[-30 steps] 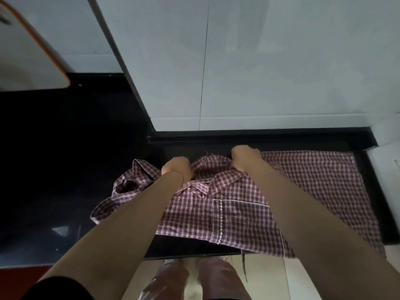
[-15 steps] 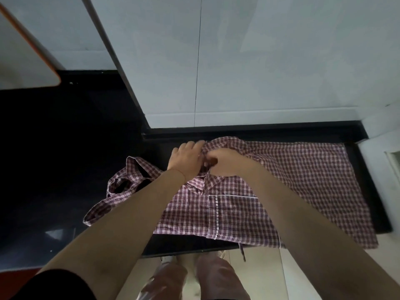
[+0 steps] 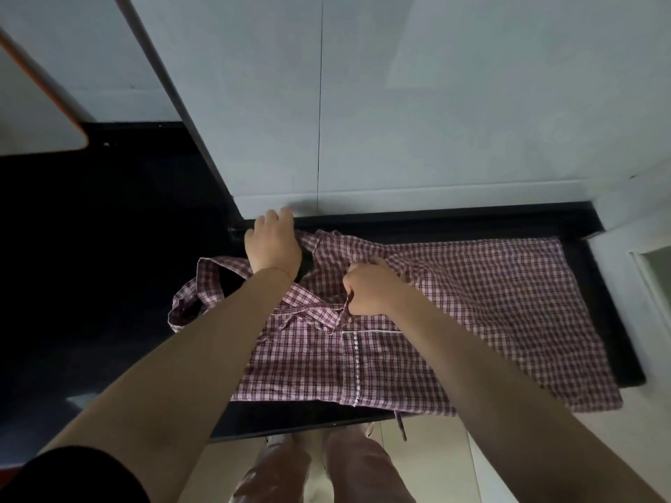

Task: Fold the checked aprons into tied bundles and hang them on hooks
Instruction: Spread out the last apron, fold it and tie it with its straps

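While both hands (image 3: 274, 245) (image 3: 370, 286) grip, checked apron (image 3: 472, 303) lies rumpled — soft.

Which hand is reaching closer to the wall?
The left hand. Its fingers reach the far edge of the counter, right by the white wall, gripping the apron. The right hand grips cloth nearer the person.

apron (image 3: 472, 303): thin woven cloth, matt, checked, creased (white lace-like trim down the pocket)
counter (image 3: 109, 266): dark, smooth, glossy
wall panels (image 3: 435, 103): pale, smooth, faint sheen
floor (image 3: 435, 455): light, smooth tile
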`<state>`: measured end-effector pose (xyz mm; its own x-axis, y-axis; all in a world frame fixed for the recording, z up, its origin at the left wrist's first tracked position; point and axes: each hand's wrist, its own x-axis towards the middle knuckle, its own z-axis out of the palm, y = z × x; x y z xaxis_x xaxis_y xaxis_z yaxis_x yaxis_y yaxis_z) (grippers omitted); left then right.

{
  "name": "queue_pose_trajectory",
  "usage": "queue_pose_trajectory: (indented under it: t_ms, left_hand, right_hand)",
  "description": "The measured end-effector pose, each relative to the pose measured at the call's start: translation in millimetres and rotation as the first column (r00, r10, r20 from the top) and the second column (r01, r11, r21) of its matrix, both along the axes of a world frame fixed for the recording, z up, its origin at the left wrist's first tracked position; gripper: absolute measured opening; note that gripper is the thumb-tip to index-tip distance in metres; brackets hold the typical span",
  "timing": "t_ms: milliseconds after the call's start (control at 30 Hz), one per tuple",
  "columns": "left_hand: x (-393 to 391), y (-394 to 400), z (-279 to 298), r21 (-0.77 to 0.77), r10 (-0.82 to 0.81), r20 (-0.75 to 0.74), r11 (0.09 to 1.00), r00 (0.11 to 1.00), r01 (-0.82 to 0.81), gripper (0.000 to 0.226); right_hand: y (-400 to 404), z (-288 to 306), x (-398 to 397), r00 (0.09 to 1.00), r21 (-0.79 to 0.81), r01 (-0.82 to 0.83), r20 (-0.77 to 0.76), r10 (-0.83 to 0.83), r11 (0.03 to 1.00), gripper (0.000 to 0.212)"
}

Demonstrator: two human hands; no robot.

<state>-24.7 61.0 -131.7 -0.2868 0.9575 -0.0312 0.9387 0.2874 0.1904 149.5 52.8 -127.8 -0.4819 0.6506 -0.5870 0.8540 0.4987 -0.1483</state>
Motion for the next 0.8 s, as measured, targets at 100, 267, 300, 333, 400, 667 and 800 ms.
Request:
queue_pose_trajectory:
  t_ms: [100,267,300,333,400,667,800]
  left_hand:
    - [11.0,-8.3,-3.8,0.112,-0.306,-0.015,0.946,0.952,0.306,0.045]
    - [15.3,-15.4,-19.4,-0.295,-0.321,0.281,0.868,0.904,0.400,0.022]
    - [13.8,-15.2,-15.7,-0.300,-0.196,0.382,0.898,0.903,0.321,0.029]
    - [12.8,-15.8,-12.8,-0.305,-0.033,0.523,0.926,0.852,0.223,0.037]
    - [11.6,-15.5,-7.6,-0.309,0.131,0.667,0.945,0.733,0.111,0.049]
    - [10.5,-11.7,-15.4,-0.345,0.151,0.408,0.939,0.901,-0.001,0.016]
    - [29.8,-14.0,-19.9,-0.093,-0.169,0.034,0.981,0.985,0.172,0.035]
  right_hand:
    - [2.2,4.9,-1.2,0.998,-0.050,0.041,-0.045,-0.043,0.998,0.007]
    - [17.9,11.5,5.1,0.956,0.050,0.239,-0.186,-0.227,0.970,0.023]
    - [22.5,8.7,5.7,0.945,0.127,0.283,-0.209,-0.253,0.951,0.025]
    - [26.8,5.6,5.2,0.929,0.188,0.331,-0.239,-0.284,0.924,0.026]
    - [34.7,0.8,1.0,0.897,0.246,0.405,-0.291,-0.331,0.881,0.028]
    - [49.5,-9.0,8.5,0.897,0.200,0.431,-0.200,-0.394,0.880,0.020]
    - [57.0,-5.7,45.5,0.904,0.240,0.423,-0.052,-0.424,0.874,0.018]
